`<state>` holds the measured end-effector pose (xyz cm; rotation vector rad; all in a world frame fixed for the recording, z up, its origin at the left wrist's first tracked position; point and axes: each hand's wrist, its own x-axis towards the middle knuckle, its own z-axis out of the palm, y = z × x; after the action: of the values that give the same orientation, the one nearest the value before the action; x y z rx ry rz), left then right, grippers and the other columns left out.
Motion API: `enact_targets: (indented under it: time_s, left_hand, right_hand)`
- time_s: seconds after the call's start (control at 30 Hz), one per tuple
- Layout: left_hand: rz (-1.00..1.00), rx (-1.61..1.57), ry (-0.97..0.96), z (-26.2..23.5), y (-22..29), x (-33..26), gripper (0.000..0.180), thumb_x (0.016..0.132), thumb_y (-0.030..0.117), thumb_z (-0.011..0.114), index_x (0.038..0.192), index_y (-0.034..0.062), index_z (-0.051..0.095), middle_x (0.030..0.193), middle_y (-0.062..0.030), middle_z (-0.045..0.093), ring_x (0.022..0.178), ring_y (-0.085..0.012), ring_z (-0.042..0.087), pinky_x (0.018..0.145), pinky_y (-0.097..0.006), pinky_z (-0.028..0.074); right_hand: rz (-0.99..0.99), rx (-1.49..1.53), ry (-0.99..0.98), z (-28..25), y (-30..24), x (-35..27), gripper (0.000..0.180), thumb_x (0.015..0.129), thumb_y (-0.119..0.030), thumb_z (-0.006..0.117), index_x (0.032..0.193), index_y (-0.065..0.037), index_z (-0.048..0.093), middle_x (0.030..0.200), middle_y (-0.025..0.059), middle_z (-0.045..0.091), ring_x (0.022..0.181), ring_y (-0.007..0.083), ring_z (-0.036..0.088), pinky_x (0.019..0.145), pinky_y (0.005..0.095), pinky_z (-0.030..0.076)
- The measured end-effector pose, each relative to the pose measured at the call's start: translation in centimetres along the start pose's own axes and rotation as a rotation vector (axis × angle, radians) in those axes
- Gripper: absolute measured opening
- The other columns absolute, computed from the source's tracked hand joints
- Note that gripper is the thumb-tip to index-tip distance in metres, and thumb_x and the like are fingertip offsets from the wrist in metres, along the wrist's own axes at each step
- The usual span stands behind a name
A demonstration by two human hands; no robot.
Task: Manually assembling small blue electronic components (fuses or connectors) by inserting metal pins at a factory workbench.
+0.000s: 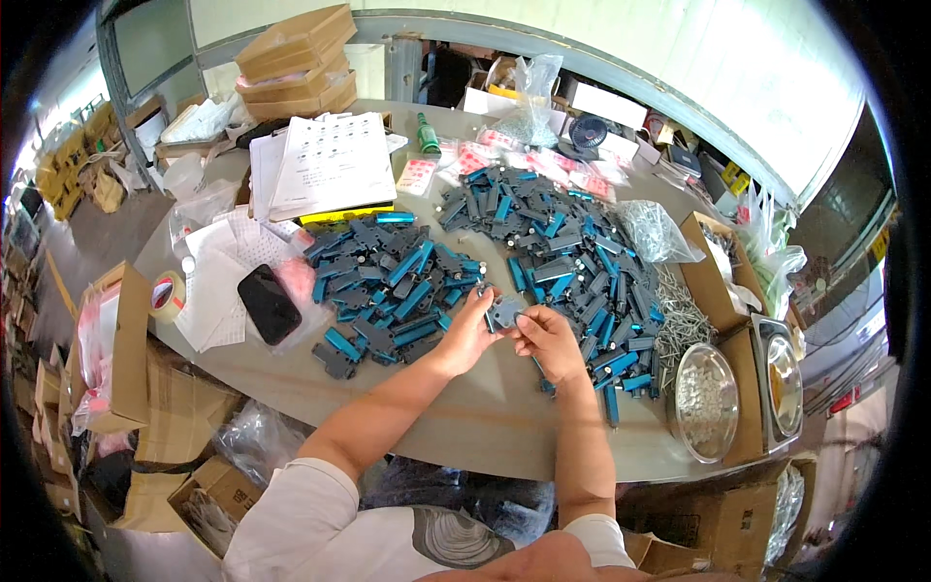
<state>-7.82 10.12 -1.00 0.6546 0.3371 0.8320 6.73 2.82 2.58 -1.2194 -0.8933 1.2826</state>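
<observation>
Between my two hands, above the grey table (456, 427), is a small dark grey block-shaped part (505, 311). My left hand (472, 330) grips it from the left, fingers closed around its edge. From the right, my right hand (545, 337) pinches at the same part; whether a smaller piece is also in those fingers is too small to tell. To the left lies a heap of similar black and blue parts (393, 291). A larger heap of such parts (582, 262) spreads behind and to the right of my hands.
A pile of long screws (682, 320) and a metal bowl of small pale pieces (706, 403) lie at the right. A black phone (270, 305), tape roll (168, 296) and papers (330, 165) are at the left. A green bottle (428, 134) and small fan (588, 133) stand at the back.
</observation>
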Motion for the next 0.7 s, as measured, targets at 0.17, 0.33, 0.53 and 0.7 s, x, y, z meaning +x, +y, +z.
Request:
enact_targets:
  time_s: [0.17,0.33,0.53,0.7]
  left_hand:
    - [-0.048,0.071,-0.196,0.0,-0.3,-0.5,0.037,0.095,0.032,0.049,0.124,0.0152,0.032,0.111,-0.0043,0.051,0.092,-0.0142,0.054,0.078,-0.033,0.046]
    - [0.007,0.202,-0.108,0.4,-0.4,-0.5,0.029,0.096,0.028,0.048,0.119,0.0135,0.039,0.121,-0.0092,0.05,0.097,-0.0163,0.054,0.075,-0.032,0.05]
    - [0.035,0.173,-0.088,0.8,-0.3,-0.7,0.025,0.097,0.033,0.046,0.111,0.012,0.043,0.121,-0.0107,0.053,0.091,-0.0149,0.057,0.07,-0.027,0.051]
    - [0.013,0.213,-0.12,0.4,0.2,-0.7,0.028,0.096,0.036,0.046,0.109,0.011,0.044,0.123,-0.0119,0.054,0.094,-0.0167,0.058,0.069,-0.027,0.051]
  right_hand:
    - [0.073,0.091,-0.041,1.4,0.8,0.1,0.018,0.094,-0.023,0.054,0.095,-0.006,0.053,0.082,0.0066,0.065,0.06,0.0104,0.058,0.054,0.0221,0.047]
    - [0.129,0.009,-0.094,1.5,1.0,0.0,0.02,0.095,-0.022,0.052,0.097,-0.002,0.051,0.081,0.0086,0.063,0.061,0.0111,0.059,0.054,0.0225,0.049]
    - [0.065,0.005,-0.068,2.6,0.4,-0.4,0.024,0.094,-0.023,0.053,0.103,-0.002,0.044,0.079,0.0094,0.062,0.058,0.0127,0.06,0.048,0.0223,0.049]
    - [0.075,-0.043,-0.063,2.5,0.3,-0.3,0.027,0.094,-0.023,0.052,0.106,-0.001,0.042,0.077,0.0086,0.061,0.057,0.0134,0.06,0.047,0.0231,0.049]
